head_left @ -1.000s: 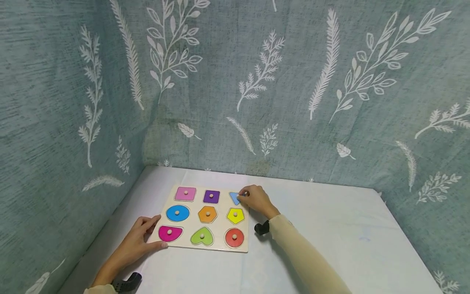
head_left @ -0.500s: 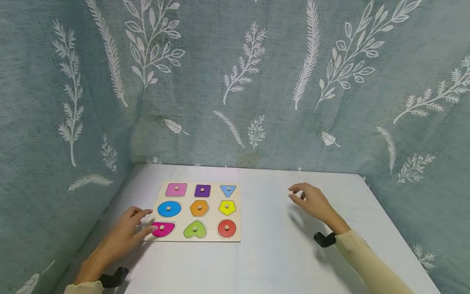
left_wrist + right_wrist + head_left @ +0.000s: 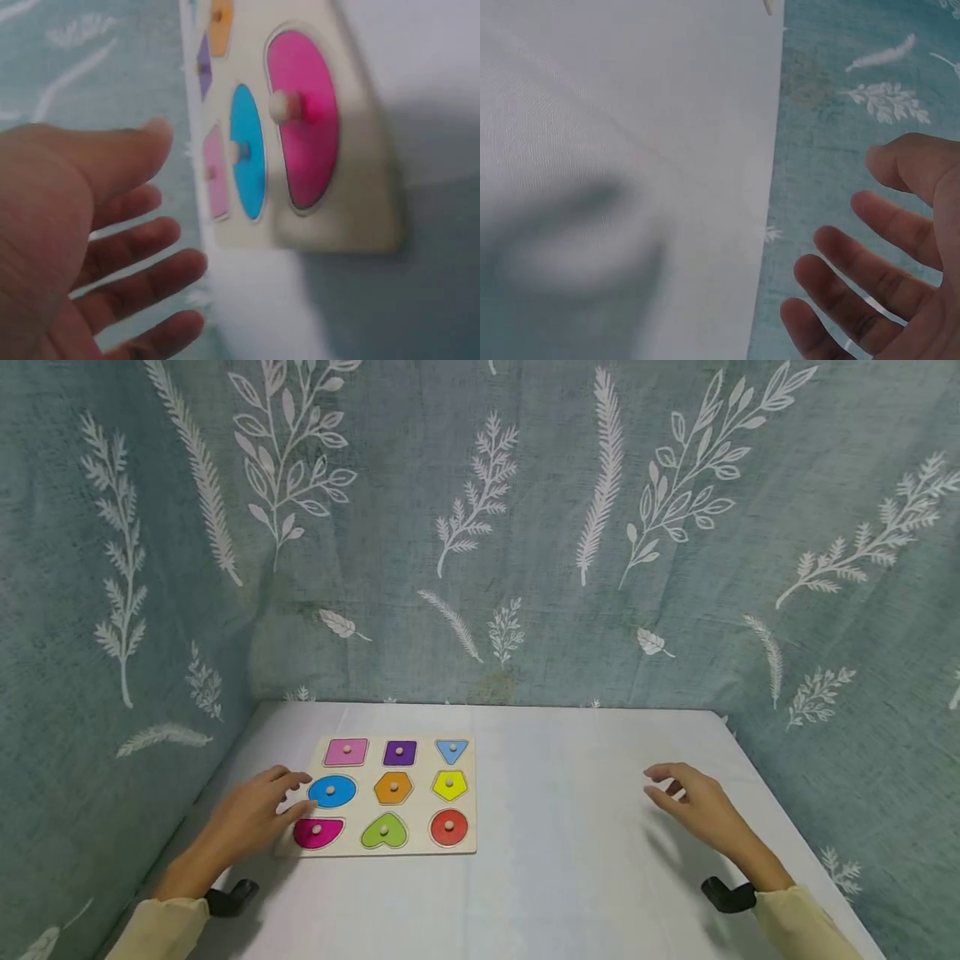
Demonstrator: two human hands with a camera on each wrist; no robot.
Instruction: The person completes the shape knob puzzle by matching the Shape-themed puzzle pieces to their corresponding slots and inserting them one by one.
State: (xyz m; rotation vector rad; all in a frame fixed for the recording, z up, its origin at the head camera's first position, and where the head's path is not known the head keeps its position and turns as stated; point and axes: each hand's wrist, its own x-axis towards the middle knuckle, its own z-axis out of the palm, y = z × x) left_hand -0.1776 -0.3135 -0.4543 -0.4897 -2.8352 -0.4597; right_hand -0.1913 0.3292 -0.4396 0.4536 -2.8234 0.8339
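A wooden shape puzzle board (image 3: 416, 843) lies on the left of the table, its knobbed pieces seated in their recesses. The back row has a pink rectangle (image 3: 354, 759), a purple square (image 3: 408, 759) and a light blue triangle (image 3: 446, 757). A blue oval (image 3: 341, 791), orange hexagon (image 3: 387, 794) and yellow pentagon (image 3: 442, 789) form the middle row. In front are a magenta semicircle (image 3: 330, 836), green heart (image 3: 393, 837) and red circle (image 3: 441, 833). My left hand (image 3: 251, 810) hovers at the board's left edge, fingers relaxed and holding nothing. Far to the right, my right hand (image 3: 697, 806) hangs above the table with loose fingers.
White cloth covers the table (image 3: 555, 793). Behind it and along the sides hangs a grey-green curtain (image 3: 390, 568) with white leaf prints. A black wrist strap mount (image 3: 727, 895) sits on the right wrist, and a similar mount (image 3: 232, 898) on the left.
My right hand has let go of the light blue triangle's knob and moved far right. My left hand has come off the board's left edge. The view has shifted rightward.
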